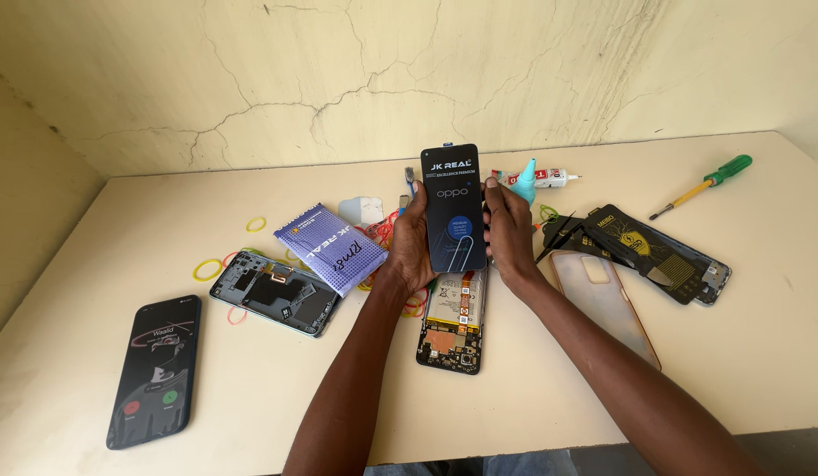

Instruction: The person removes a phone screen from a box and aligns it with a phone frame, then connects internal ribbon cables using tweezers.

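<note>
Both my hands hold a black replacement phone screen [453, 207] upright above the table, its glass covered by a printed protective film. My left hand [410, 240] grips its left edge and my right hand [509, 231] grips its right edge. Directly below the screen lies an opened phone body [453, 324] with its battery and circuit board showing.
A lit phone [155, 370] lies at the left front. Another opened phone [275, 293] sits beside a purple pouch [329, 247]. A clear case [604, 301], black packaging [648, 249], tweezers [554, 236], a glue tube [543, 179], a green screwdriver [704, 183] and rubber bands [208, 269] lie about.
</note>
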